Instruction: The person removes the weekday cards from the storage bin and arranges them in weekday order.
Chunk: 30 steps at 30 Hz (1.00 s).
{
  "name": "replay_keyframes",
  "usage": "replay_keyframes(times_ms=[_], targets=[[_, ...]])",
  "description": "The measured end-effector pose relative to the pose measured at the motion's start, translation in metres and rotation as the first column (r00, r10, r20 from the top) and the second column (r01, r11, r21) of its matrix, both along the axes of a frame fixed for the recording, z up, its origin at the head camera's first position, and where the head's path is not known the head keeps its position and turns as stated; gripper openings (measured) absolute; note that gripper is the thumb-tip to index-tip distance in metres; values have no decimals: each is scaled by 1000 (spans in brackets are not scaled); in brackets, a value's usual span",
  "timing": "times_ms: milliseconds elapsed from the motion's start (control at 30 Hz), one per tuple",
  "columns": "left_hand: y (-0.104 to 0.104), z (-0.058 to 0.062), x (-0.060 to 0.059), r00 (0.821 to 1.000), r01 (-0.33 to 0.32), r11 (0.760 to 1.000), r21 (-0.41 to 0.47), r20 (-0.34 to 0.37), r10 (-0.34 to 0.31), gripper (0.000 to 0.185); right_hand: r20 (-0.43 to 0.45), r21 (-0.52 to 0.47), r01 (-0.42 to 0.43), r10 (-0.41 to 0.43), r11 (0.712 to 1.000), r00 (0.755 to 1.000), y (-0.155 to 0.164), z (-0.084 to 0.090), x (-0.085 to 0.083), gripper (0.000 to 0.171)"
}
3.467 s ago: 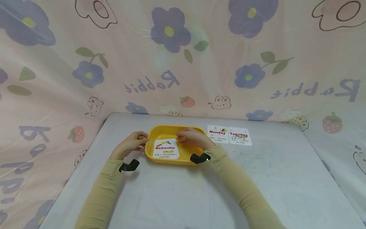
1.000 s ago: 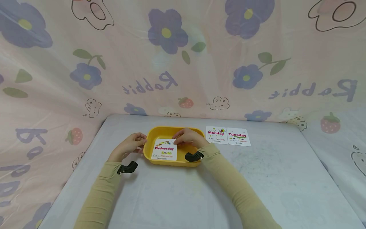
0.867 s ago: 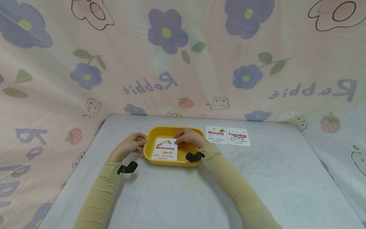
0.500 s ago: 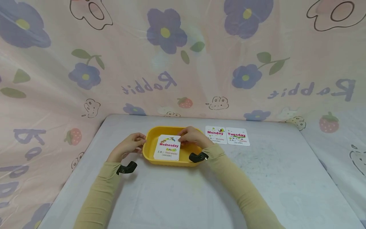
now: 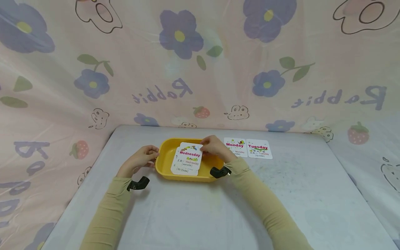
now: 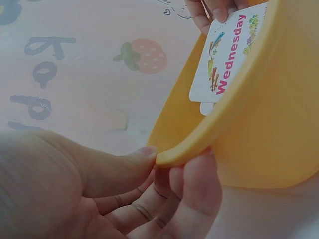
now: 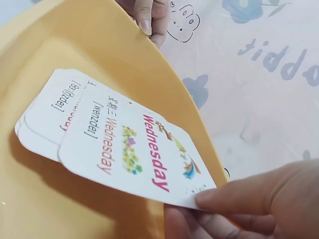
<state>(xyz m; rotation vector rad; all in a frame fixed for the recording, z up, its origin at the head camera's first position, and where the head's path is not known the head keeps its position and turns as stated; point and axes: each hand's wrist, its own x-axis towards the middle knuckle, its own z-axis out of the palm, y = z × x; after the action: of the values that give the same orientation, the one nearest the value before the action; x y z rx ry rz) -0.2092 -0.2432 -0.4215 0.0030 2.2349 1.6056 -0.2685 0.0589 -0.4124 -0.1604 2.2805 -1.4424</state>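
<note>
Wednesday card (image 5: 189,155) has come up off the stack: my right hand (image 5: 214,147) pinches its top corner, lifting it clear of the cards beneath. My left hand (image 5: 142,158) grips the yellow tray (image 5: 165,166) rim, steadying it.

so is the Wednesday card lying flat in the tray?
No, lifted: right hand pinches Wednesday card tilted above other cards in yellow tray.

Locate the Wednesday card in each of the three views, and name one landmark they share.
Head: Wednesday card at centre, raised over the yellow tray.
Left wrist: upper right, past the tray's rim.
Right wrist: centre, pinched at its lower right corner by the right hand.
Shared landmark: the yellow tray.
</note>
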Motion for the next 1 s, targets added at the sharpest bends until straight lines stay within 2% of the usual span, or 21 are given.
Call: replay_keyframes(times_ms=[200,533,733,1000], targets=[[1,0,0,1000,-4,1000,-12,1,4,32,-46,11,10,-9,1000,999,4,3,0,28],[1,2,0,1000,-1,1000,-12,-3,1,31,-37,-7,-14,14,1000,999,16,13,-2,28],[2,1,0,1000,-2,1000,-16,0,2,30,-37,-70,-14,11,997,999,26,21,-3,29],[0,-2,0,1000,2,1000,-21,-11,-3,27,-47,-151,-21,14,988,999,53,42,0,32]])
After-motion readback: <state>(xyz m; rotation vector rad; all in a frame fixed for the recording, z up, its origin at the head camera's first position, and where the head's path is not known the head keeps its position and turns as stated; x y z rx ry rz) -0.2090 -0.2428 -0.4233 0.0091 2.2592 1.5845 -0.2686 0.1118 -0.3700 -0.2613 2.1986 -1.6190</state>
